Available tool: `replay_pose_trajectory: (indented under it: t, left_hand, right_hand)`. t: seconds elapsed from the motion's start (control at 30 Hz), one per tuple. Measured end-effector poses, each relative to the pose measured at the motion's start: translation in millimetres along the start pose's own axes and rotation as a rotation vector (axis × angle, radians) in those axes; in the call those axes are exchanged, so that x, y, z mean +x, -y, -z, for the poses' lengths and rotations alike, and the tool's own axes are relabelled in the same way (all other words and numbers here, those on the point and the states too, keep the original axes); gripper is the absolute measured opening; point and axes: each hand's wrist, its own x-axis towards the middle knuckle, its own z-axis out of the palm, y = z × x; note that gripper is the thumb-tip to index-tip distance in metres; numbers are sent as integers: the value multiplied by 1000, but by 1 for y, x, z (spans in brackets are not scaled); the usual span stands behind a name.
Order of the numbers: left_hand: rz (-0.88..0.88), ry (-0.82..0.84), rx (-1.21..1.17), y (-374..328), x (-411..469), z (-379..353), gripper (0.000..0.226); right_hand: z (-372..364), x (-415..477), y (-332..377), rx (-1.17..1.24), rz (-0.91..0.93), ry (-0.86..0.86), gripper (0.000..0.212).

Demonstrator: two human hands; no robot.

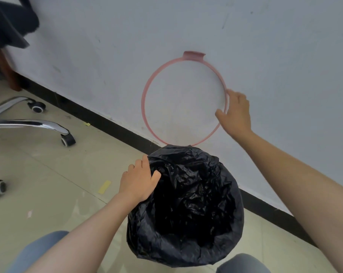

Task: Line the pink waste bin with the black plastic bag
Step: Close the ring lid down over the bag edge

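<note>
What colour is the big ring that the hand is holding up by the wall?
Pink. The ring shows clearly against the wall in the head view.

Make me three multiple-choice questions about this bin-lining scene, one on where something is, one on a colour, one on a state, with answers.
1. Where is the right hand?
A. on the pink ring
B. inside the bag
C. on the chair base

2. What colour is the bag over the bin?
A. white
B. black
C. blue

3. How does the pink ring stand?
A. pressed down over the bag
B. lying flat on the floor
C. raised above the bin in front of the wall

Answers: 1 A, fingers curl around its right edge. 2 B, crinkled black plastic covers the bin, left hand at its rim. 3 C, the wall shows through it.
</note>
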Motion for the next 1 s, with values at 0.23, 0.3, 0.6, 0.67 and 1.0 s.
replay_pose_trajectory:
  t: [0.23, 0.3, 0.6, 0.67, 1.0]
  left_hand:
    - [-4, -12, 26, -1, 0, 0, 61]
    - [-7, -18, 31, -1, 0, 0, 61]
    - [-14, -22, 56, -2, 2, -2, 62]
    - [-11, -18, 52, -2, 2, -3, 62]
    - [88, -13, -637, 3, 2, 4, 46]
  right_hand:
    - [20, 51, 56, -103, 248, 39, 75]
    - [25, 63, 70, -149, 305, 92, 78]
    - [27, 69, 80, -386, 285, 106, 69]
    - [36, 64, 78, -393, 304, 45, 60]
    - [99, -86, 43, -118, 481, 236, 41]
